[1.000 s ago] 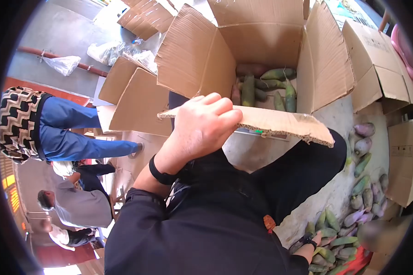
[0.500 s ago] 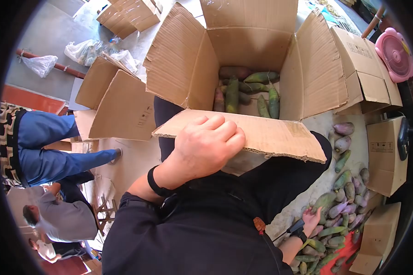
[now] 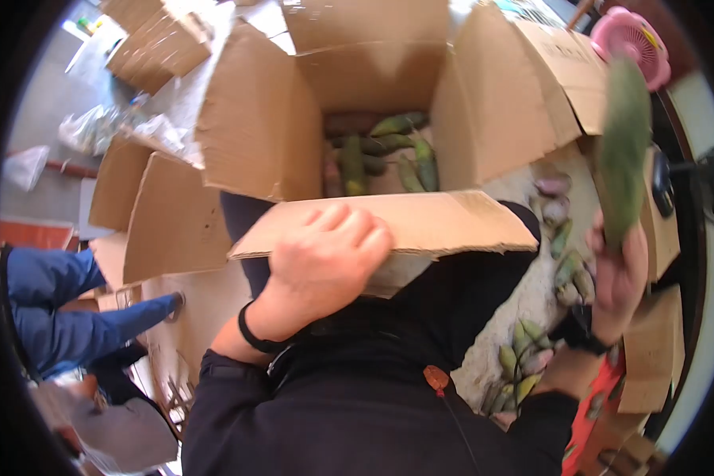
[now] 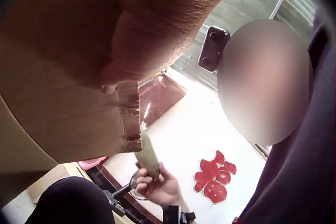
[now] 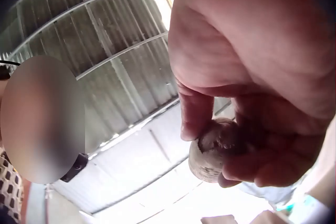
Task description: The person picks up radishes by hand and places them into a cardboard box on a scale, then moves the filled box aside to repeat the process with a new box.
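Observation:
In the head view my left hand [image 3: 329, 258] grips the near flap [image 3: 444, 222] of an open cardboard box [image 3: 250, 111]. Several green radishes [image 3: 353, 166] lie on the box's floor. At the right, my right hand [image 3: 620, 274] holds up a long green radish [image 3: 625, 147] by its lower end. The left wrist view shows the left hand [image 4: 157, 29] at the flap's edge and, beyond it, the raised radish [image 4: 147, 155]. Close up in the right wrist view, fingers and thumb of the right hand [image 5: 252, 77] curl round the radish's end [image 5: 210, 153].
More radishes [image 3: 523, 341] lie on the floor to the right, near a red sheet [image 3: 591, 412]. Other cardboard boxes [image 3: 174, 214] stand on both sides. A pink fan [image 3: 631, 47] is at the top right. Another person's blue-trousered legs [image 3: 79, 329] are at the left.
My right hand has risen from the floor pile with a green radish in its grip. The left hand still grips the flap. The head view has shifted, so the box appears further left.

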The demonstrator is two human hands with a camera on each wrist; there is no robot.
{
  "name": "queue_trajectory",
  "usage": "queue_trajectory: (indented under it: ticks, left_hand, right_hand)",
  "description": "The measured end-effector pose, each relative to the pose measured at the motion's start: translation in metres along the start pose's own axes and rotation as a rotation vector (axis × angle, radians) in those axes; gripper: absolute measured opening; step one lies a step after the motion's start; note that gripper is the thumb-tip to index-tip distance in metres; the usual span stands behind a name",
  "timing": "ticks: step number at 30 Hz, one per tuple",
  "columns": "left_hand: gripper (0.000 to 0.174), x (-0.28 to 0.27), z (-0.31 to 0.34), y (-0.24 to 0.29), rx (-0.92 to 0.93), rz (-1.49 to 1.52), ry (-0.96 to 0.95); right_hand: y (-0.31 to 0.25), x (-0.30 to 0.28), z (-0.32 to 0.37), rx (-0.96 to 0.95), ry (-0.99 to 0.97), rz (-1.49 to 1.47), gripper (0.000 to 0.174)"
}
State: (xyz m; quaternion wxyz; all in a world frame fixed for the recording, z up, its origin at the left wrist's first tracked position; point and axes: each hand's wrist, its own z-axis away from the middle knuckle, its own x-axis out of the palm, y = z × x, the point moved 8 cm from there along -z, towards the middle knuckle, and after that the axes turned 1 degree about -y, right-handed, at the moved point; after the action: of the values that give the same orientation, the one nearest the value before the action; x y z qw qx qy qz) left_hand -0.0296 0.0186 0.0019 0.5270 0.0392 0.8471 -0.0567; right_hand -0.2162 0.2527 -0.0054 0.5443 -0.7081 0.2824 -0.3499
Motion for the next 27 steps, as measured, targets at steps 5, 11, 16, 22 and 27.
queue_trajectory:
  ticks: [5, 11, 16, 22, 27]
  left_hand:
    - [0.009, -0.002, -0.003, 0.002, -0.055, 0.016, -0.029]
    - [0.014, -0.002, -0.010, 0.004, -0.095, 0.033, -0.072]
    - [0.017, 0.003, -0.011, -0.001, -0.166, 0.103, -0.113]
    - [0.009, 0.007, -0.012, 0.004, -0.111, 0.091, -0.132]
    - [0.011, 0.009, -0.009, -0.002, -0.131, 0.072, -0.121]
  right_hand:
    - [-0.011, 0.050, -0.041, -0.056, -0.040, 0.109, 0.046]
    - [0.048, -0.055, 0.002, -0.008, 0.319, 0.084, 0.032]
    - [0.220, -0.164, 0.146, 0.465, 0.708, 0.272, 0.029]
    - [0.372, -0.186, 0.380, 0.967, 0.733, 0.694, 0.030]
    - [0.398, -0.199, 0.531, 1.286, 1.006, 0.570, 0.028]
